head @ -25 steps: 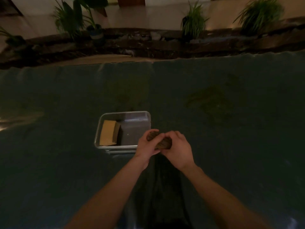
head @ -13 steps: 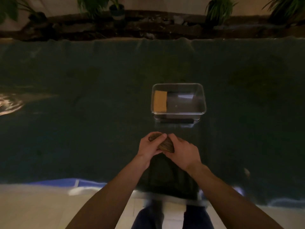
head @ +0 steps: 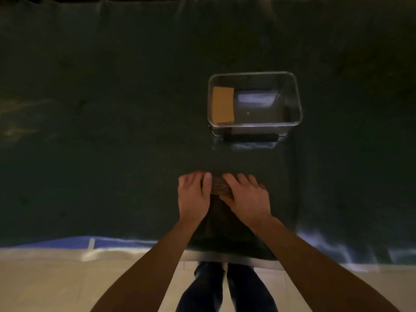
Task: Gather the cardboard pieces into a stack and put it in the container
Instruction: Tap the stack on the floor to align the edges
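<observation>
So the stack (head: 221, 188) is a squat wad of brown cardboard pieces, and what shows is mostly the layered edges, thin darker and lighter stripes packed tight. Lighting is dim so the colour reads as a muddy tan. It's down on the dark green cloth (head: 112, 131) near the front edge of the table, pinched between both hands. Left hand (head: 194, 194) presses in from the left with the thumb lying along the stack's side, right hand (head: 246, 195) covers the right side with fingers spread flat over it. Both hands are closed in on the stack, only a narrow strip of it peeking out between them.

The container (head: 298, 97) is a clear plastic tub with rounded corners, sitting farther back and a bit to the right, well apart from the hands. Inside, at its left end, there's one lighter orange-tan cardboard piece (head: 222, 104), rectangular, plain face up.
</observation>
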